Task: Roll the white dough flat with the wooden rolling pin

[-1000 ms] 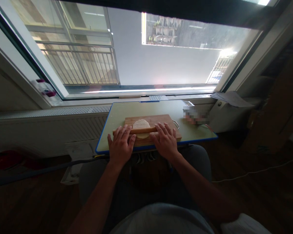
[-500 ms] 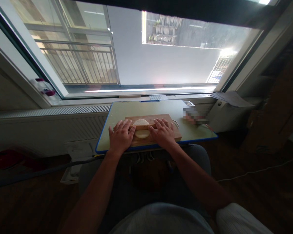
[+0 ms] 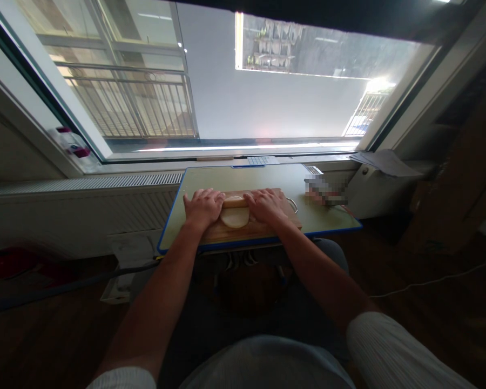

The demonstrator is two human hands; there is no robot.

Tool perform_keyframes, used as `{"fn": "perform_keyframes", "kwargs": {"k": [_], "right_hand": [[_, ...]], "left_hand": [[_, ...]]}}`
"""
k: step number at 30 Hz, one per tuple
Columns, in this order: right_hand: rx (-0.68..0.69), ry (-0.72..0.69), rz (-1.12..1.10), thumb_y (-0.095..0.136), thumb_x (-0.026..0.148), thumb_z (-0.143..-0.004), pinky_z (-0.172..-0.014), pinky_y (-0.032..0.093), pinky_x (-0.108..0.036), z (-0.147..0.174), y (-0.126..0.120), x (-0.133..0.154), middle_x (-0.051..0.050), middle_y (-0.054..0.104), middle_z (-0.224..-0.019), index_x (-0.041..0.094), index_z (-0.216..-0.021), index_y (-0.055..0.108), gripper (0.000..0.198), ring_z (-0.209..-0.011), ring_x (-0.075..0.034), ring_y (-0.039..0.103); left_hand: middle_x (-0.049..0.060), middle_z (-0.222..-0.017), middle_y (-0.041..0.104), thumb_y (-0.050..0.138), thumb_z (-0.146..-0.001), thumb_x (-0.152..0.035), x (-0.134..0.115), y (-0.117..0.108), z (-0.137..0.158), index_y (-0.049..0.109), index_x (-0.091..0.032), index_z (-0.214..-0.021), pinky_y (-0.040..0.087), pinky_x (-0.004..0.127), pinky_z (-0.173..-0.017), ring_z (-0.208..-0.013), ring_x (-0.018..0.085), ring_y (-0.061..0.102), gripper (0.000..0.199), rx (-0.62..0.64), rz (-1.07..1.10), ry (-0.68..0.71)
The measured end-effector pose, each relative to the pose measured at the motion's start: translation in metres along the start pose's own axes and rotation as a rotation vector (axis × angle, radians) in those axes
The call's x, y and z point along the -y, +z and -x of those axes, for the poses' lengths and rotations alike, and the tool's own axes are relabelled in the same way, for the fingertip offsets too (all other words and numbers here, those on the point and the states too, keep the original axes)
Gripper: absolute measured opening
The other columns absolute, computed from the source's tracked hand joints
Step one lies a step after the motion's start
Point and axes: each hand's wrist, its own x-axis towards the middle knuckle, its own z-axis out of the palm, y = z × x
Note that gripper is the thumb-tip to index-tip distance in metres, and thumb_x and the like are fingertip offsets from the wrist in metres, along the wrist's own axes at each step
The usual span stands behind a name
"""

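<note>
A wooden rolling pin (image 3: 235,202) lies across a flat round of dough (image 3: 235,216), close to the dough's far edge. My left hand (image 3: 204,206) presses on the pin's left end, and my right hand (image 3: 268,205) is over its right end, so only the pin's middle shows. Both hands rest palm down with fingers curved over the pin. Beneath the dough is a wooden cutting board (image 3: 227,233) with a metal handle (image 3: 292,205) at its right side.
The board sits on a small pale table (image 3: 210,177) with a blue edge. At the table's right lies a pixelated item (image 3: 326,190). Beyond are a radiator (image 3: 146,181) and a window. A bottle (image 3: 73,145) stands at the left of the sill; papers (image 3: 383,162) lie at the right.
Both hands and the rolling pin have moved forward, away from me, from the middle of the dough to near its far edge. More of the dough's near part now shows.
</note>
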Motion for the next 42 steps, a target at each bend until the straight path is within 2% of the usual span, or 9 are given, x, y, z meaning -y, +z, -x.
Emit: {"fn": "perform_keyframes", "kwargs": {"k": [4, 8, 15, 19, 25, 33, 36, 42], "right_hand": [[0.024, -0.076, 0.092, 0.033, 0.042, -0.115, -0.108, 0.040, -0.047, -0.009, -0.008, 0.000, -0.011, 0.076, -0.135, 0.032, -0.136, 0.071, 0.045, -0.125, -0.031, 0.065], [0.083, -0.064, 0.103, 0.033, 0.039, -0.115, -0.108, 0.040, -0.046, -0.023, -0.005, -0.003, -0.011, 0.075, -0.138, 0.032, -0.137, 0.071, 0.044, -0.126, -0.030, 0.065], [0.120, -0.047, 0.088, 0.035, 0.039, -0.114, -0.109, 0.044, -0.047, -0.039, -0.006, -0.008, -0.009, 0.070, -0.147, 0.033, -0.139, 0.070, 0.044, -0.130, -0.030, 0.063], [0.124, -0.024, 0.079, 0.032, 0.040, -0.114, -0.108, 0.046, -0.050, -0.038, -0.010, -0.005, -0.009, 0.071, -0.146, 0.033, -0.136, 0.072, 0.046, -0.130, -0.032, 0.064], [0.107, 0.035, 0.067, 0.034, 0.043, -0.114, -0.115, 0.038, -0.053, -0.021, -0.007, -0.001, -0.015, 0.070, -0.146, 0.027, -0.139, 0.070, 0.047, -0.136, -0.034, 0.058], [-0.043, 0.076, -0.043, 0.033, 0.051, -0.114, -0.124, 0.032, -0.058, 0.002, 0.004, -0.001, -0.010, 0.070, -0.149, 0.029, -0.138, 0.073, 0.051, -0.143, -0.035, 0.053], [-0.085, 0.108, -0.129, 0.032, 0.058, -0.114, -0.129, 0.027, -0.064, 0.008, 0.010, -0.002, -0.007, 0.063, -0.159, 0.029, -0.144, 0.070, 0.057, -0.152, -0.036, 0.045], [-0.051, 0.171, -0.143, 0.033, 0.060, -0.114, -0.134, 0.019, -0.069, 0.027, 0.014, 0.001, -0.006, 0.049, -0.172, 0.027, -0.162, 0.054, 0.062, -0.163, -0.035, 0.033]], "left_hand": [[0.006, -0.160, 0.063, 0.031, -0.109, -0.051, -0.001, 0.003, -0.014, 0.076, -0.036, -0.133, 0.017, 0.077, -0.129, -0.149, 0.035, 0.050, 0.054, 0.010, -0.041, -0.006], [0.007, -0.157, 0.065, 0.031, -0.108, -0.048, -0.002, 0.003, -0.028, 0.077, -0.035, -0.131, 0.019, 0.078, -0.127, -0.145, 0.037, 0.053, 0.054, 0.056, -0.069, -0.022], [0.014, -0.151, 0.068, 0.038, -0.103, -0.046, -0.005, -0.002, -0.048, 0.078, -0.031, -0.128, 0.031, 0.072, -0.119, -0.138, 0.039, 0.056, 0.049, 0.130, -0.135, -0.018], [0.014, -0.150, 0.069, 0.040, -0.102, -0.048, -0.006, -0.003, -0.049, 0.079, -0.031, -0.127, 0.030, 0.071, -0.119, -0.138, 0.040, 0.057, 0.049, 0.145, -0.125, -0.038], [0.012, -0.149, 0.071, 0.030, -0.105, -0.043, -0.005, 0.001, -0.034, 0.080, -0.031, -0.128, 0.029, 0.071, -0.121, -0.137, 0.040, 0.059, 0.057, 0.083, -0.101, -0.031], [0.009, -0.153, 0.069, 0.029, -0.108, -0.047, -0.005, -0.001, -0.003, 0.079, -0.029, -0.129, 0.036, 0.065, -0.122, -0.141, 0.036, 0.058, 0.057, -0.006, -0.048, 0.002], [0.008, -0.158, 0.065, 0.031, -0.109, -0.049, -0.002, -0.001, 0.011, 0.075, -0.031, -0.137, 0.031, 0.068, -0.126, -0.147, 0.035, 0.054, 0.055, -0.034, -0.013, 0.034], [0.007, -0.169, 0.054, 0.032, -0.111, -0.049, 0.001, 0.001, 0.041, 0.062, -0.032, -0.155, 0.021, 0.068, -0.133, -0.159, 0.032, 0.042, 0.056, -0.062, 0.039, 0.048]]}}
